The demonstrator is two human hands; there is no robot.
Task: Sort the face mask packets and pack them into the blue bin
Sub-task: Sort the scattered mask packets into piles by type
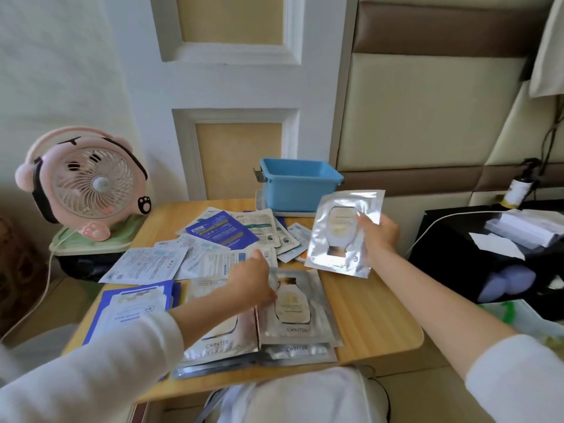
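My right hand (pixel 378 235) holds a silver face mask packet (pixel 341 236) up above the right side of the small wooden table (pixel 375 312), just in front of the blue bin (pixel 300 187). The bin stands at the table's far edge on a white lid and looks empty from here. My left hand (pixel 254 282) rests on a stack of silver packets (pixel 293 312) near the table's front, fingers curled at the top edge of one; whether it grips is unclear. Blue packets (pixel 134 303) lie at the front left. White and blue packets (pixel 219 233) are scattered across the middle.
A pink fan (pixel 87 184) stands on a green lid to the left, its cord hanging down. A black box (pixel 488 248) with papers and a bottle sits to the right. The wall and a padded headboard rise behind the bin.
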